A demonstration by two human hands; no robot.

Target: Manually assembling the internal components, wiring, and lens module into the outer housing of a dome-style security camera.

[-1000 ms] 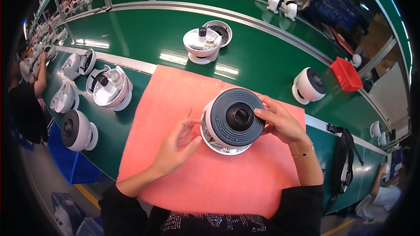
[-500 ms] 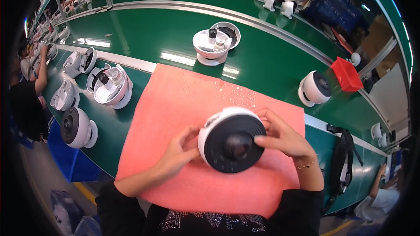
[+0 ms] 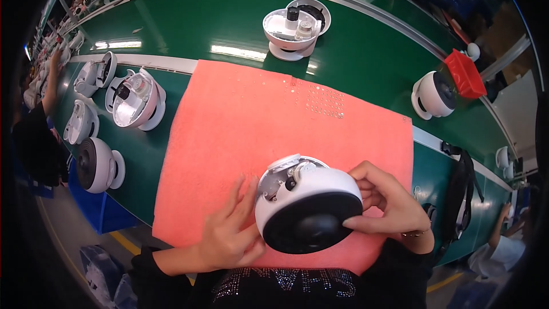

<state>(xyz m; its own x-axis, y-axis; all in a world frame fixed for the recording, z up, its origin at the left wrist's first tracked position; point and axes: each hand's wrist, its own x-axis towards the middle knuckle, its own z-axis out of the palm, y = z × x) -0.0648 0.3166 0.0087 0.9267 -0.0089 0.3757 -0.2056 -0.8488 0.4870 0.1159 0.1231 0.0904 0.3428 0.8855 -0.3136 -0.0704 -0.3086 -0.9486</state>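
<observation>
I hold a round white device [image 3: 311, 189] with a black face, tilted over the near part of the pink mat [image 3: 217, 120], in my right grip [image 3: 394, 206], pinched with the thumb at the rim of the face and fingers curled behind. My left grip [image 3: 226, 237], empty with fingers loosely parted, lies at the device's left side, though I cannot tell whether it touches. On the green tabletop [image 3: 194, 17], I note an uncovered unit [image 3: 283, 37] beyond the mat's far edge and, past its far right corner, an assembled unit [image 3: 432, 94] near a red bin [image 3: 466, 74].
</observation>
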